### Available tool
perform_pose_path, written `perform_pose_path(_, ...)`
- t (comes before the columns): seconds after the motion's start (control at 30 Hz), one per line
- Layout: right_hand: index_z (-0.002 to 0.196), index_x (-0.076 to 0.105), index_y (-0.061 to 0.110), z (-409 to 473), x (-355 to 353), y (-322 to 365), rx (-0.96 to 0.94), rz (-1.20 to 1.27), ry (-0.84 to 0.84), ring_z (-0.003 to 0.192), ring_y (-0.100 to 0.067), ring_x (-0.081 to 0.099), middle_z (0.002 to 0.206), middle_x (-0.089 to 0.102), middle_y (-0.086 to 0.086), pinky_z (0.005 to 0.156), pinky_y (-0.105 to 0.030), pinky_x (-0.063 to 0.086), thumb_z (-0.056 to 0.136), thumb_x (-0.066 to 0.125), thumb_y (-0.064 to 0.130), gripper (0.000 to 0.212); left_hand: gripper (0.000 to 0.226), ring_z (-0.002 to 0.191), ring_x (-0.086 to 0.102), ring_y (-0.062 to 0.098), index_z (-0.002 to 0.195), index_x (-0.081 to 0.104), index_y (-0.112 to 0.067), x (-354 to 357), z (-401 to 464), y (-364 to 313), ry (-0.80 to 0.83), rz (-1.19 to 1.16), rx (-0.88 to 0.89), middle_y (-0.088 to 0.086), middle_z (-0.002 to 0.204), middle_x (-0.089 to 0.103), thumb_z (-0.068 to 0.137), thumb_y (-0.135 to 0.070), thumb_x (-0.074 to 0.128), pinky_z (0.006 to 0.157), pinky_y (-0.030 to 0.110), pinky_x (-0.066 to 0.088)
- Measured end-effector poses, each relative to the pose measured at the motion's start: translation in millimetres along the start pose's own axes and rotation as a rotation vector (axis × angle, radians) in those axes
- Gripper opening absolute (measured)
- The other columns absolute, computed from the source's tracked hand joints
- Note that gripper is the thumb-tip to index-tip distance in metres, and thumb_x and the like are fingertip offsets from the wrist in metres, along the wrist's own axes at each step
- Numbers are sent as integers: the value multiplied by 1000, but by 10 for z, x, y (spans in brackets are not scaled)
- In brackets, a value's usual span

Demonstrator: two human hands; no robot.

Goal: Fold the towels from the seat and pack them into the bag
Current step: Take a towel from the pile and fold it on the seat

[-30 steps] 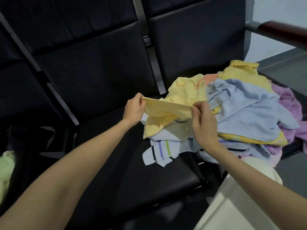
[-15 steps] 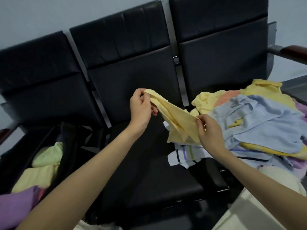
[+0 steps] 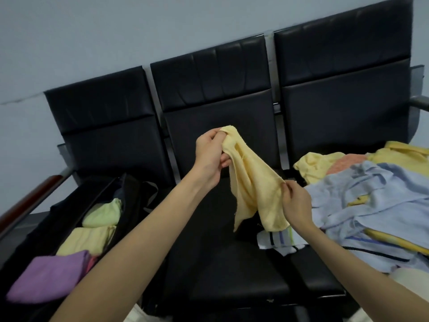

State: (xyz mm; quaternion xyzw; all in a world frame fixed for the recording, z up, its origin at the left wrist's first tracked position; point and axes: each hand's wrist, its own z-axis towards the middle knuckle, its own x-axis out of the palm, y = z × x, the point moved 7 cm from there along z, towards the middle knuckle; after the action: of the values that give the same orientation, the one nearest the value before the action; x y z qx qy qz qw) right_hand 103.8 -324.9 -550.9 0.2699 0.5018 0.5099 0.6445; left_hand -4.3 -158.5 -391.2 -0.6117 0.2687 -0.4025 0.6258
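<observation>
We hold a yellow towel [image 3: 253, 182] in the air over the middle seat [image 3: 222, 252] of a black three-seat bench. Our left hand [image 3: 210, 156] has its grip clamped on the towel's upper corner, fingers curled round the cloth. Our right hand [image 3: 296, 203] sits lower and to the right, thumb and fingers pinched together on another edge. Between the two hands the towel sags, and a loose flap hangs down just above the seat.

On the right seat lies the pile [image 3: 371, 205] of unfolded towels: pale blue on top, yellow and orange behind, and a striped white one [image 3: 278, 240] spilling onto the middle seat's edge.

On the left seat stands the open black bag [image 3: 130, 205]. Inside it lie folded towels: a light green one [image 3: 102, 214], a pale yellow one [image 3: 86, 238] and a purple one [image 3: 46, 277] nearest us.
</observation>
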Motion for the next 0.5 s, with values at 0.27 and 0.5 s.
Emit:
perform_pose_path(0.27, 83, 61, 11, 256, -71, 29, 214, -60, -209, 77, -23, 56, 78, 59, 0, 62, -30, 35, 98, 40, 22, 28, 22, 46, 50, 6, 98, 70, -8, -212, 277, -22, -117, 324, 45, 1, 63, 57, 96, -9, 48, 41, 20, 38)
perform_pose_path(0.5, 102, 53, 8, -322, -12, 223, -42, 51, -185, 77, -9, 47, 90, 52, 5, 68, -16, 31, 96, 48, 10, 8, 20, 62, 61, 11, 107, 66, -9, -820, 507, 704, -263, 469, -78, 9, 83, 68, 99, -11, 48, 62, 27, 58)
